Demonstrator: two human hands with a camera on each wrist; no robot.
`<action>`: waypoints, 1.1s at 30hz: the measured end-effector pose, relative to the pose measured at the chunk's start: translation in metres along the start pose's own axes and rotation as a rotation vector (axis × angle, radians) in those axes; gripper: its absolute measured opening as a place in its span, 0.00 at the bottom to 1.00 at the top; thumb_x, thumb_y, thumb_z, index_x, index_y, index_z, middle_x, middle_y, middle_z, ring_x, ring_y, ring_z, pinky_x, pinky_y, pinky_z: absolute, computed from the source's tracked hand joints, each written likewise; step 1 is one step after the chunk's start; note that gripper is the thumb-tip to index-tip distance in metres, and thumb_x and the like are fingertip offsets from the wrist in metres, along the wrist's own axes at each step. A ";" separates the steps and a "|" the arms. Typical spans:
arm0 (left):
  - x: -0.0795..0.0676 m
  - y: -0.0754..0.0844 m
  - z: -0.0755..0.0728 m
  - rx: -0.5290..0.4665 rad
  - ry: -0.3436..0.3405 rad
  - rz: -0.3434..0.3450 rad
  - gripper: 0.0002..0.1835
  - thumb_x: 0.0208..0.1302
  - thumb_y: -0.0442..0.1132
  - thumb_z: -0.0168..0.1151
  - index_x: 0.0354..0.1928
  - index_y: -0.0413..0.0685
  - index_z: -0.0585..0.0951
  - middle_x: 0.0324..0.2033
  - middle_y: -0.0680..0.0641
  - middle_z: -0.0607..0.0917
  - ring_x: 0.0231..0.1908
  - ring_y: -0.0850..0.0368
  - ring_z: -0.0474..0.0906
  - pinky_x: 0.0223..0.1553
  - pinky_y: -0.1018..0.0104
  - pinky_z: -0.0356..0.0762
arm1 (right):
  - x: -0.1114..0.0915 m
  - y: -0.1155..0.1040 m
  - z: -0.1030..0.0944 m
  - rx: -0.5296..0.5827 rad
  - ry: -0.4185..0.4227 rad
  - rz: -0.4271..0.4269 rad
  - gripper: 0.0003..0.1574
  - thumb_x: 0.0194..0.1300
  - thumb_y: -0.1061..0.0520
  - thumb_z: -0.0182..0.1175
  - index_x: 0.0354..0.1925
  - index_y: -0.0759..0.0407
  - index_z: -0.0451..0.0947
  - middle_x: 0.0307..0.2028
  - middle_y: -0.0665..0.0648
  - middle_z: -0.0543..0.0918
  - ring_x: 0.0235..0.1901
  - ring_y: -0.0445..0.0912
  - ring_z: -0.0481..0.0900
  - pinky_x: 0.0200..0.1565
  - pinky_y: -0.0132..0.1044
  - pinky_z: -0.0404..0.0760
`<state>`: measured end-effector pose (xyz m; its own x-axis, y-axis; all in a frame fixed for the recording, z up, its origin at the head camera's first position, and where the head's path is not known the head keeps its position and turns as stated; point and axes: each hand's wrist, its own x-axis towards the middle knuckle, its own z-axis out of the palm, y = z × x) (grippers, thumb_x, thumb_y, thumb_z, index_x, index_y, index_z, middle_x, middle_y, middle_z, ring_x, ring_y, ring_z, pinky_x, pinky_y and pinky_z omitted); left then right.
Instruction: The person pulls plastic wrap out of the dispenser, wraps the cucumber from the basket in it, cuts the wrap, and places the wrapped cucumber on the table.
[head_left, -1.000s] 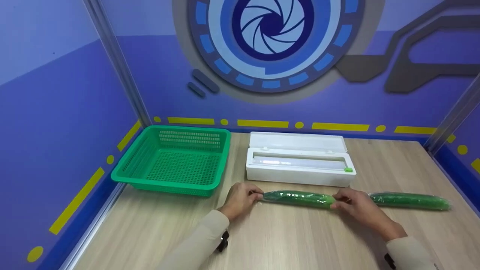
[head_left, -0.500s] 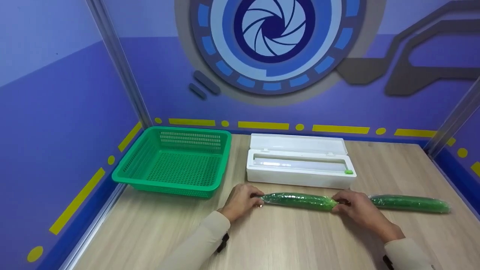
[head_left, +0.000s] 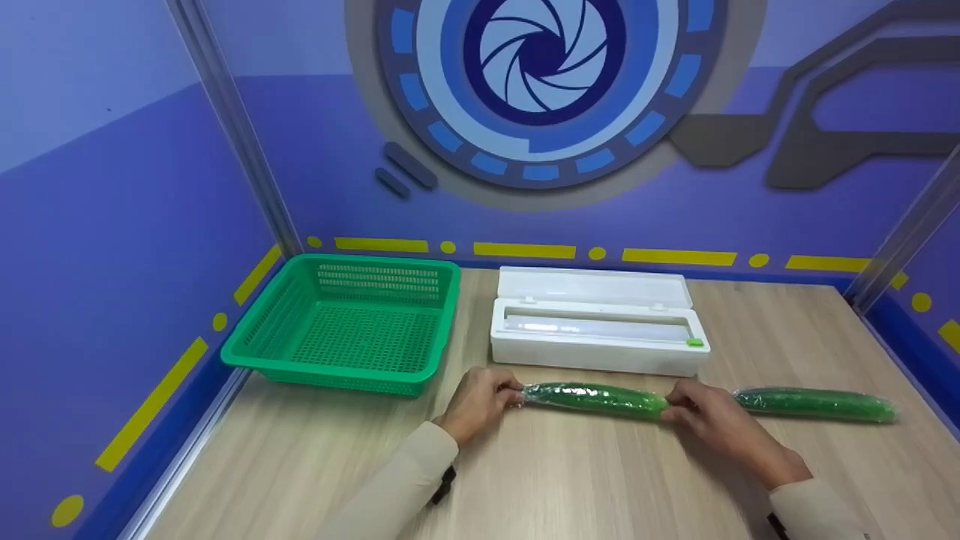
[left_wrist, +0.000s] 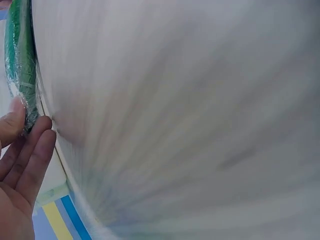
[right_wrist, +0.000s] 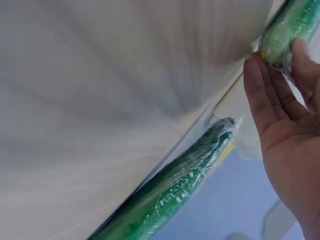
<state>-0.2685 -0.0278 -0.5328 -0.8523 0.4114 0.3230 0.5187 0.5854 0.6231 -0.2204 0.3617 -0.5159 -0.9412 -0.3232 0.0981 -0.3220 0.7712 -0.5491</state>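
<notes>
A cucumber (head_left: 596, 399) wrapped in clear plastic film lies lengthwise between my two hands, in front of the white box. At its darker left end, my left hand (head_left: 478, 403) pinches the film-covered tip between thumb and fingers. My right hand (head_left: 718, 420) holds the paler right end the same way. In the right wrist view, bunched film shows at that pale end (right_wrist: 277, 47), between thumb and fingers. A second film-wrapped cucumber (head_left: 817, 403) lies on the table to the right, just beyond my right hand.
Behind the cucumber stands a white cling film box (head_left: 596, 358), its lid (head_left: 596, 287) raised, with a roll (head_left: 592, 328) inside and a green slider (head_left: 695, 342). A green plastic basket (head_left: 337, 375) sits at the back left. Blue printed walls (head_left: 315, 165) enclose the wooden table (head_left: 585, 480).
Both hands keep to the cucumber's ends, their fingers shifting slightly. The cucumber's shine and shading have changed a little, as if turned slightly. The box, basket and second cucumber stay put.
</notes>
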 end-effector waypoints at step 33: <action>0.001 -0.003 0.001 0.109 0.062 0.141 0.05 0.65 0.35 0.74 0.41 0.42 0.92 0.37 0.50 0.90 0.41 0.57 0.86 0.44 0.64 0.84 | 0.002 -0.002 0.004 -0.080 0.088 -0.072 0.12 0.74 0.61 0.66 0.52 0.63 0.79 0.40 0.48 0.82 0.41 0.44 0.81 0.45 0.50 0.83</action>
<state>-0.2705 -0.0286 -0.5345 -0.7713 0.4530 0.4472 0.6348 0.5985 0.4887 -0.2207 0.3573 -0.5173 -0.9197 -0.3325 0.2089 -0.3925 0.7903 -0.4705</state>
